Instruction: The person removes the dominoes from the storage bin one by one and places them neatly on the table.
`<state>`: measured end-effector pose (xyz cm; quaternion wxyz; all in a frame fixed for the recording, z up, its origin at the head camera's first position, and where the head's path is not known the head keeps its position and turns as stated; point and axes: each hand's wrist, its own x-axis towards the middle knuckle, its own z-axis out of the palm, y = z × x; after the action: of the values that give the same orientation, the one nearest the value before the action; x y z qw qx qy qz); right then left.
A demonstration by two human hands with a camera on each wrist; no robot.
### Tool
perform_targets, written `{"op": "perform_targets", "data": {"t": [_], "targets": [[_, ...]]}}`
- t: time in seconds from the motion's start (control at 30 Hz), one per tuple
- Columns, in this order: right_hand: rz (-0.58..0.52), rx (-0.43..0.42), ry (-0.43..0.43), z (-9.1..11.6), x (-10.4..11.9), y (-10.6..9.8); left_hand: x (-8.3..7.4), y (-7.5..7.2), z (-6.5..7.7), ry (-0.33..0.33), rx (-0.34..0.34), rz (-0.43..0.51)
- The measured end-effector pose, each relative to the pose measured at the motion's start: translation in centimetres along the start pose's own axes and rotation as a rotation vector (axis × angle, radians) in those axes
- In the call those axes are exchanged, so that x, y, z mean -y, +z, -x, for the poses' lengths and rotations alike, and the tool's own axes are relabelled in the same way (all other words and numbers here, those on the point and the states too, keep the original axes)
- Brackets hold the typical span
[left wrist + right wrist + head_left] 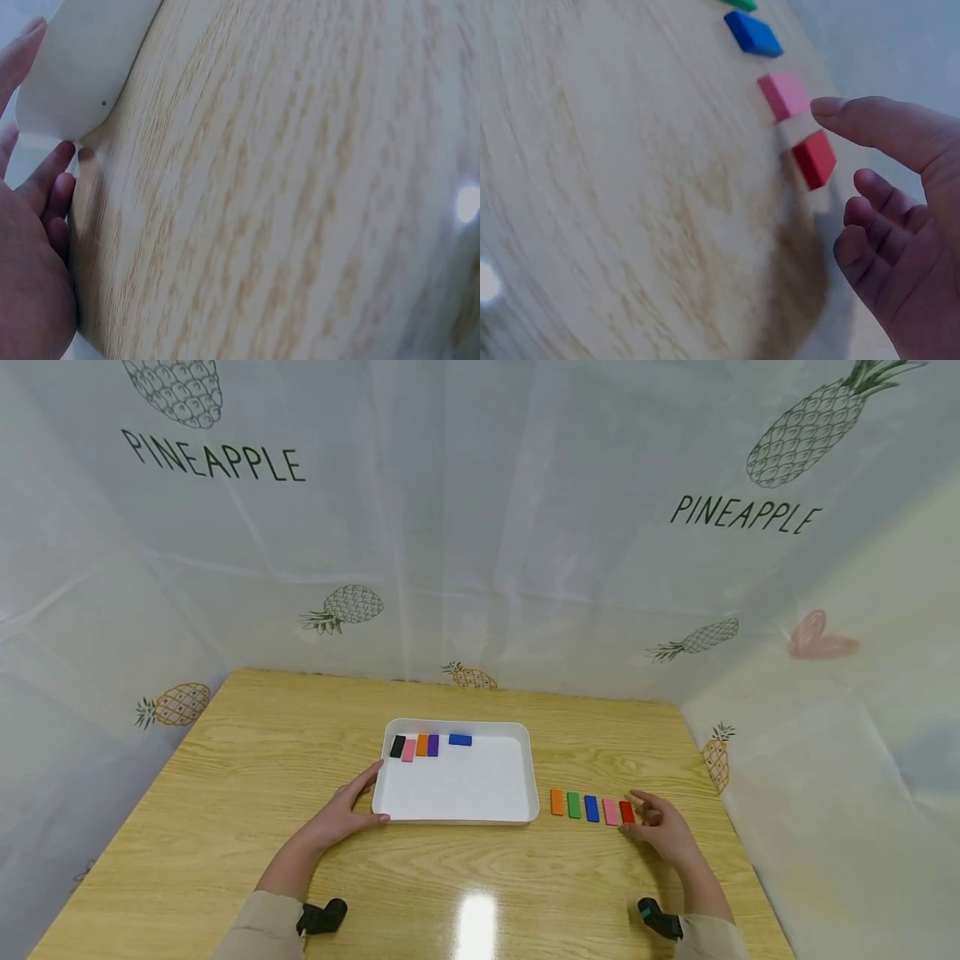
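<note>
At the left end of the white tray (465,793), my left hand (337,817) spreads its thumb and fingers around the near corner, touching the outside. The left wrist view shows the thumb against the tray wall (86,60) and the other fingers low beside the corner. On the right, my right hand (663,835) hovers around the red block (627,812), thumb and fingers parted. In the right wrist view a visible gap separates the fingertips from the red block (815,160). Just left of it lies a pink block (611,812).
Blue (592,808), green (573,805) and orange (557,802) blocks continue the row toward the tray. Inside the tray, black (397,747), pink (408,750), orange (422,744), purple (433,745) and blue (461,740) blocks lie along the far wall. A pineapple-print sheet hangs behind the wooden table (300,718).
</note>
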<state>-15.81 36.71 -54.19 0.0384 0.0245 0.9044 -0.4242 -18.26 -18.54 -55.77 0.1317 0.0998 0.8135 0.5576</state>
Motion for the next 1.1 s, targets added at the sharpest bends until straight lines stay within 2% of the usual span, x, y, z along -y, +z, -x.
{"op": "perform_targets", "data": {"t": [0.17, 0.4, 0.6, 0.8, 1.1], "targets": [[-0.015, -0.006, -0.033, 0.4, 1.8, 0.1, -0.1, 0.1, 0.1, 0.005, -0.008, 0.009], [-0.105, 0.024, -0.095, 0.6, 4.7, 1.2, 0.1, 0.0, -0.1, 0.031, -0.009, -0.002], [-0.17, 0.09, -0.148, 0.8, 7.6, 2.9, 0.1, -0.1, 0.0, 0.033, -0.014, 0.016], [-0.206, 0.121, -0.211, 0.5, 9.8, 5.1, 0.1, 0.0, 0.0, 0.043, -0.01, 0.002], [-0.222, 0.189, -0.243, -0.4, 12.2, 8.2, 0.3, 0.1, -0.1, 0.003, -0.007, -0.003]]}}
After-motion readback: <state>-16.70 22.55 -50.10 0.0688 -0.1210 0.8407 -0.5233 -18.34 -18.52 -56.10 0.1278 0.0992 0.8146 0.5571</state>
